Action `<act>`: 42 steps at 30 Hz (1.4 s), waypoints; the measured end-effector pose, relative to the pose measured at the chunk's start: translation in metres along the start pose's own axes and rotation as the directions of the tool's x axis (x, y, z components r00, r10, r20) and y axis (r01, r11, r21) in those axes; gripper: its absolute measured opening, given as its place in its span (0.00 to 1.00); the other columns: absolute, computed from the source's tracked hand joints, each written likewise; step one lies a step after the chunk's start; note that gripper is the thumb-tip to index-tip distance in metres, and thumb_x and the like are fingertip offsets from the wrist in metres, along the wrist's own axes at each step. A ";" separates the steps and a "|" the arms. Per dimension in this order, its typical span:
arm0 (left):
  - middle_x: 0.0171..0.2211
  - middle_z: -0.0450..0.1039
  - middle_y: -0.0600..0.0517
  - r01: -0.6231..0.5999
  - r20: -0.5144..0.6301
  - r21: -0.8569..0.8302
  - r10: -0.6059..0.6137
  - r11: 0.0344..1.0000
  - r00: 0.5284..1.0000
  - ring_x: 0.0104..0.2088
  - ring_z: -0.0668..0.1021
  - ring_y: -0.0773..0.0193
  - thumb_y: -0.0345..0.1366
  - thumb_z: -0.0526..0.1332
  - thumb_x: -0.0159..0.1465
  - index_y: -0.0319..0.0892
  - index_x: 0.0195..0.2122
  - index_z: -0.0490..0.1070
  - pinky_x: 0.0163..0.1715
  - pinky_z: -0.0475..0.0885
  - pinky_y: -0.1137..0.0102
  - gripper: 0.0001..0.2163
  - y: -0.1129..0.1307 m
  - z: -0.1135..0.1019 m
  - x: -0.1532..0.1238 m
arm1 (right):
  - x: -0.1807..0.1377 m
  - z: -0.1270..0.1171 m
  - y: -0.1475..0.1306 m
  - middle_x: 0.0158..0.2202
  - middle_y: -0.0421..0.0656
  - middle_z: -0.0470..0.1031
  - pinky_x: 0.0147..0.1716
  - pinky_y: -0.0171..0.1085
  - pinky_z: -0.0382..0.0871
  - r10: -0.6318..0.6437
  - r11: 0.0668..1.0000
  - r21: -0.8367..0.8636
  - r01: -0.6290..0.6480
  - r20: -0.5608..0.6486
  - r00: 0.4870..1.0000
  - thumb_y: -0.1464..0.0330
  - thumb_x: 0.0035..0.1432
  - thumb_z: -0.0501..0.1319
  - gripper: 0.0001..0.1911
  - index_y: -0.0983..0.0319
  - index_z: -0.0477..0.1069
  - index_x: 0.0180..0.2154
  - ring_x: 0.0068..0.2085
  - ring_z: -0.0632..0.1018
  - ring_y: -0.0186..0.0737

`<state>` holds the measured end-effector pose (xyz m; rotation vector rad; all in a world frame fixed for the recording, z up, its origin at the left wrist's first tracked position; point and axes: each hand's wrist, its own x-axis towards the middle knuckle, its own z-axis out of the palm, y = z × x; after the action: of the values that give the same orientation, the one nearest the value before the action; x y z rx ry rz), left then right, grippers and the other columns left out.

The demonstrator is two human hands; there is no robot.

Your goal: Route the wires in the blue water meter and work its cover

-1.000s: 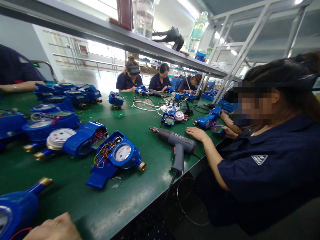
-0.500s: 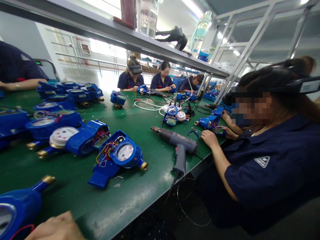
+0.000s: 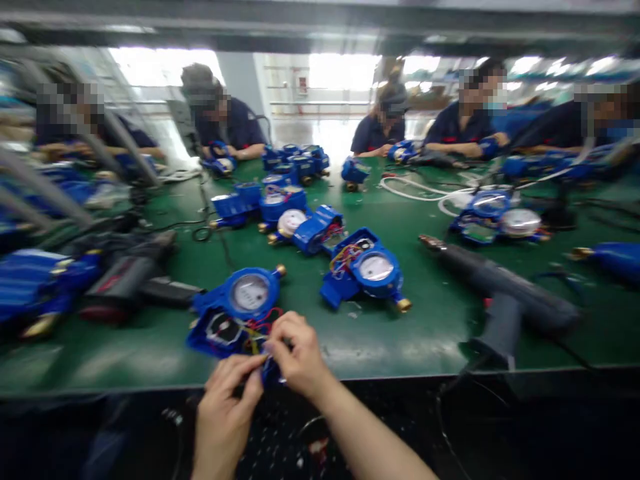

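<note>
At the near table edge lies a blue water meter (image 3: 251, 292) with a round dial, a brass fitting and its electronics box open. Red and yellow wires (image 3: 254, 341) run out of the box to my fingertips. My left hand (image 3: 231, 390) pinches the blue cover (image 3: 271, 371) from the left, thumb and forefinger close together. From the right, my right hand (image 3: 296, 348) has its fingers curled and pinched at the wire ends beside that cover. Blur and my fingers hide the exact contact points.
Just beyond lies another open water meter (image 3: 376, 267), with several more behind it. A heat gun (image 3: 500, 287) rests at the right and a dark power tool (image 3: 120, 280) at the left. Co-workers (image 3: 227, 123) sit across the table. A shelf (image 3: 320, 30) spans overhead.
My view has swung left from the co-worker on the right to the meter before me. Both my hands now show at its wires and cover; before, only part of one hand showed.
</note>
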<state>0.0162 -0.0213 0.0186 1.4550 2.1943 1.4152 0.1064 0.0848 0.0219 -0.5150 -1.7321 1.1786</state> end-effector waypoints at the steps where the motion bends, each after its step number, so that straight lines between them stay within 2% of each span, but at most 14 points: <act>1: 0.30 0.73 0.53 0.026 0.026 0.010 -0.026 1.000 0.999 0.33 0.73 0.64 0.38 0.58 0.57 0.44 0.33 0.74 0.36 0.67 0.69 0.08 0.002 -0.003 0.000 | 0.001 -0.002 0.001 0.26 0.40 0.66 0.35 0.35 0.59 0.036 0.999 0.037 -0.037 0.030 0.999 0.70 0.52 0.56 0.10 0.63 0.62 0.21 0.32 0.68 0.34; 5: 0.33 0.74 0.51 0.150 0.055 0.031 -0.152 0.988 0.987 0.35 0.73 0.64 0.37 0.55 0.59 0.44 0.37 0.74 0.42 0.64 0.67 0.09 0.012 -0.002 0.006 | 0.007 -0.001 0.008 0.27 0.40 0.64 0.34 0.34 0.58 0.075 0.983 0.156 -0.093 0.114 0.991 0.69 0.55 0.55 0.10 0.63 0.62 0.23 0.32 0.66 0.33; 8: 0.32 0.74 0.52 0.202 0.062 0.011 -0.203 0.979 0.977 0.33 0.72 0.65 0.37 0.56 0.59 0.44 0.37 0.74 0.40 0.64 0.68 0.09 0.018 -0.001 0.006 | 0.006 -0.001 0.008 0.27 0.40 0.64 0.33 0.34 0.58 0.069 0.985 0.146 -0.089 0.137 0.988 0.68 0.55 0.56 0.10 0.63 0.62 0.23 0.32 0.66 0.33; 17: 0.32 0.73 0.52 0.243 0.124 -0.185 -0.222 0.952 0.967 0.34 0.71 0.66 0.36 0.57 0.59 0.43 0.36 0.74 0.35 0.64 0.72 0.08 0.020 -0.004 0.006 | 0.010 -0.001 0.008 0.26 0.39 0.62 0.32 0.34 0.57 0.102 0.983 0.137 -0.124 0.159 0.982 0.66 0.56 0.56 0.12 0.63 0.62 0.22 0.31 0.65 0.33; 28: 0.25 0.70 0.53 0.340 0.032 -0.253 -0.343 0.906 0.939 0.27 0.67 0.68 0.41 0.62 0.54 0.40 0.28 0.75 0.28 0.61 0.73 0.09 0.020 0.002 0.006 | 0.005 0.001 0.011 0.27 0.39 0.62 0.33 0.34 0.57 0.078 0.968 0.224 -0.112 0.155 0.985 0.66 0.56 0.56 0.12 0.62 0.62 0.23 0.31 0.65 0.33; 31: 0.28 0.73 0.51 0.347 0.046 -0.283 -0.349 0.894 0.936 0.30 0.70 0.67 0.41 0.60 0.55 0.40 0.30 0.75 0.33 0.64 0.72 0.10 0.022 0.000 0.006 | 0.005 -0.002 0.009 0.28 0.40 0.63 0.34 0.35 0.58 0.070 0.975 0.201 -0.098 0.144 0.987 0.66 0.57 0.56 0.12 0.62 0.62 0.23 0.32 0.65 0.34; 35: 0.35 0.74 0.50 0.336 0.141 -0.279 -0.308 0.900 0.941 0.36 0.73 0.65 0.37 0.58 0.58 0.41 0.38 0.75 0.39 0.65 0.71 0.10 0.023 -0.004 0.006 | 0.005 -0.005 0.009 0.28 0.40 0.63 0.35 0.35 0.58 0.071 0.976 0.195 -0.095 0.129 0.989 0.66 0.57 0.56 0.12 0.62 0.63 0.23 0.33 0.66 0.34; 37: 0.37 0.74 0.50 0.346 0.163 -0.280 -0.310 0.896 0.937 0.36 0.73 0.65 0.35 0.58 0.57 0.42 0.39 0.75 0.39 0.65 0.71 0.10 0.022 -0.005 0.006 | 0.004 -0.005 0.011 0.29 0.40 0.63 0.35 0.35 0.58 0.070 0.973 0.211 -0.096 0.126 0.990 0.66 0.57 0.56 0.11 0.62 0.63 0.24 0.33 0.66 0.34; 42: 0.32 0.75 0.49 0.455 0.162 -0.435 -0.430 0.777 0.888 0.32 0.73 0.67 0.35 0.63 0.52 0.39 0.38 0.75 0.36 0.67 0.71 0.12 0.016 0.000 0.008 | 0.004 -0.003 0.014 0.28 0.40 0.62 0.34 0.35 0.58 0.078 0.966 0.237 -0.105 0.120 0.990 0.66 0.57 0.56 0.12 0.62 0.63 0.23 0.33 0.65 0.34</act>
<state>0.0224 -0.0140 0.0338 0.7368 1.8139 1.5466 0.1047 0.0951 0.0115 -0.3911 -1.6395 1.4862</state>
